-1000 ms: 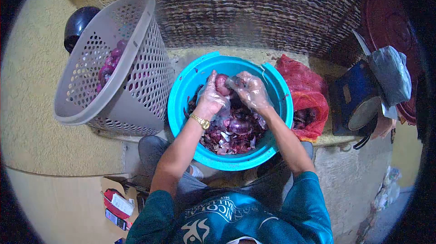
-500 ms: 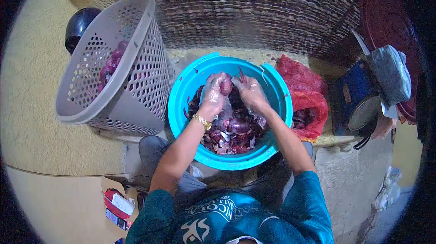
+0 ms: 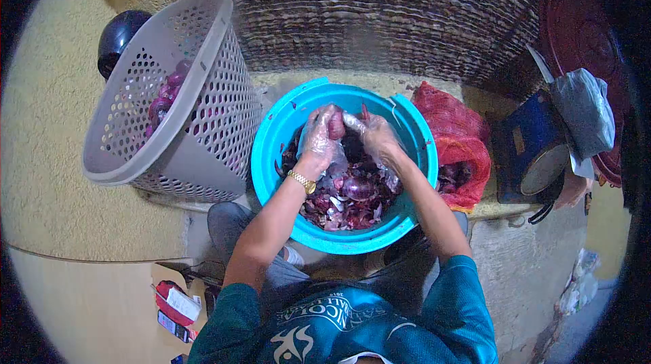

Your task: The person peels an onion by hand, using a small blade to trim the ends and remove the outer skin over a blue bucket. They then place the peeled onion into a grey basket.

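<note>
Turquoise basin (image 3: 271, 154) right in front of me, and both hands are over its far side in thin clear plastic gloves. My left hand (image 3: 319, 137) is wrapped tight round a red onion (image 3: 336, 127), holding it up above the heap. My right hand (image 3: 373, 135) is closed in a pinch against the onion's top, on what looks like a strip of skin (image 3: 361, 112) sticking up. A gold wristwatch (image 3: 299, 181) is on my left wrist.

How far along? I'd say well into it, not finished. The basin is deep in purple onion skins (image 3: 342, 201), with one rounder onion (image 3: 357, 188) lying among them just under my wrists. Left of the basin, the grey perforated basket (image 3: 203, 93) leans on its side with a handful of shiny peeled onions (image 3: 166, 93) inside, and plenty of room left. Right of the basin, touching its rim, the red mesh sack (image 3: 451, 140) sags open, with dark onions showing at its mouth (image 3: 453, 175), so there's more to get through.

Further right of the basin, past the sack, sits a dark blue scale (image 3: 532, 147) with a grey plastic bag (image 3: 583, 110) draped over it. A black round thing (image 3: 119, 35) peeks out beyond the basket. Nothing crowds my hands; only the loose skins pile up under them.
</note>
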{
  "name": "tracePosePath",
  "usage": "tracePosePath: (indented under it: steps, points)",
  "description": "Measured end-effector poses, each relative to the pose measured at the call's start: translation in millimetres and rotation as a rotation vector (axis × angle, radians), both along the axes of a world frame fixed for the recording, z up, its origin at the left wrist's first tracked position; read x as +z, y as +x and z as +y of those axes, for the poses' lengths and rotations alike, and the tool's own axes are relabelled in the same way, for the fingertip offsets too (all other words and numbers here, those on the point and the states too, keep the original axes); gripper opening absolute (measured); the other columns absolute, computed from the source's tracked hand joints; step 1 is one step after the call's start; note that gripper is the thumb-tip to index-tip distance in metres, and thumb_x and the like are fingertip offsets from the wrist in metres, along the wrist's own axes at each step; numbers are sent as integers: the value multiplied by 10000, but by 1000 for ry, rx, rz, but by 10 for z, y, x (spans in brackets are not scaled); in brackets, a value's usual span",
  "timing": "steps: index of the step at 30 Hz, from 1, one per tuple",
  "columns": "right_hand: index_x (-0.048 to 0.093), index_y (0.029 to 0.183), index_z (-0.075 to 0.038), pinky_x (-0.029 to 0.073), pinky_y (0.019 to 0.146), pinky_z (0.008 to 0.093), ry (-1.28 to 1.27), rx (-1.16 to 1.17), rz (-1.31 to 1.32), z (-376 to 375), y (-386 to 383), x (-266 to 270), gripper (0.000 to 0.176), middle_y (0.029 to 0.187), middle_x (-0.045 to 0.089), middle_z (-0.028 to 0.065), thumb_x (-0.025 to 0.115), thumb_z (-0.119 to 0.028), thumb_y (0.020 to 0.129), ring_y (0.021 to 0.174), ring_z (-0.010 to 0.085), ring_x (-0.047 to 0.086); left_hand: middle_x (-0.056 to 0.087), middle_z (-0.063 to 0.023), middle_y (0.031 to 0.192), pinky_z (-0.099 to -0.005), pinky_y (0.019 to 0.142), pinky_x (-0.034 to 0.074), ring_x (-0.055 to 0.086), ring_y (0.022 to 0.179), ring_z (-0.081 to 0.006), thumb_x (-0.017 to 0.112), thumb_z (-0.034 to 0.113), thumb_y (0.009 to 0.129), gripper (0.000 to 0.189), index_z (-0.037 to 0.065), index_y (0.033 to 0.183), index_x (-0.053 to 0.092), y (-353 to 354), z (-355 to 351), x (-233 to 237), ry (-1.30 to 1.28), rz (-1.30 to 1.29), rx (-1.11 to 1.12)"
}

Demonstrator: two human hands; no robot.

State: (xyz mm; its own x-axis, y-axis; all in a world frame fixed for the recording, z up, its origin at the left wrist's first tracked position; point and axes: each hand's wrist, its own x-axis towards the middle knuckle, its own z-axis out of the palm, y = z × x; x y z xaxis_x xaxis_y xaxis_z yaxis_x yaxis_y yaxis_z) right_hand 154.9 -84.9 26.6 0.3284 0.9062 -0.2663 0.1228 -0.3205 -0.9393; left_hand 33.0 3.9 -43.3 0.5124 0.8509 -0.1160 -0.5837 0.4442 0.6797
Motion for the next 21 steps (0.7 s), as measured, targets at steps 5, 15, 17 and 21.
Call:
tracePosePath:
  steps: [5, 15, 17, 21]
  points:
    - [683, 968, -29, 436, 741, 315, 85, -32, 7, 56, 47, -163, 420, 829, 640, 15, 671, -440, 889, 761, 116, 517, 623, -26, 996, -373, 863, 499, 602, 923, -169, 620, 444, 915, 360, 118, 1066, 593, -1, -152, 287, -91, 198, 86]
    - [629, 1132, 28, 454, 863, 354, 227, -5, -168, 35, 97, -108, 623, 963, 668, 119, 496, -553, 952, 920, 209, 595, 638, -96, 1120, -487, 896, 521, 613, 1000, -258, 598, 615, 852, 574, 112, 1128, 580, -140, 20, 266, -445, 50, -225]
    - [633, 1121, 18, 457, 838, 359, 258, 26, -340, 45, 158, -217, 591, 947, 668, 135, 500, -533, 956, 902, 214, 603, 634, -100, 1134, -503, 897, 516, 612, 1008, -259, 602, 588, 863, 560, 105, 1144, 570, -141, 106, 121, -441, 3, -267]
    - [651, 1006, -29, 467, 701, 375, 179, 64, -556, 26, 178, -145, 506, 826, 655, 165, 616, -519, 884, 779, 208, 621, 625, -108, 1157, -499, 917, 505, 612, 1009, -257, 611, 513, 893, 516, 86, 1176, 545, -163, 31, 297, -419, -145, -321]
